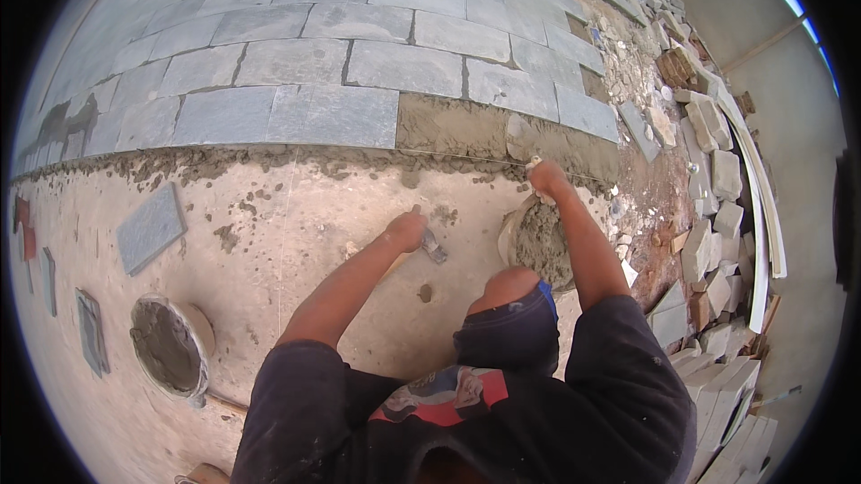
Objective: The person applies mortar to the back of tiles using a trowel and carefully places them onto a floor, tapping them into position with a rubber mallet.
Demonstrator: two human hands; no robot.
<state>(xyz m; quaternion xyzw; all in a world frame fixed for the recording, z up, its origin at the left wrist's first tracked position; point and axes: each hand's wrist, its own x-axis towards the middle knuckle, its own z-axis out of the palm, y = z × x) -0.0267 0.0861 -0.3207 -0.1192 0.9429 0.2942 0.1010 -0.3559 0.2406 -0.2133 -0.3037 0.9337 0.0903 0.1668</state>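
My left hand is closed around a small trowel with a mortar-grey blade, held low over the bare floor. My right hand is closed at the far rim of a bucket of mortar, by a thin taut string. Something small and pale shows at its fingertips; I cannot make out what it is. Just beyond lies a bed of wet mortar, beside a laid grey stone tile. My knee partly covers the bucket's near side.
Rows of grey tiles cover the far area. At the left are a second mortar bucket, a loose tile and a few more tiles. Stone blocks and long white strips line the right wall, above rubble and soil.
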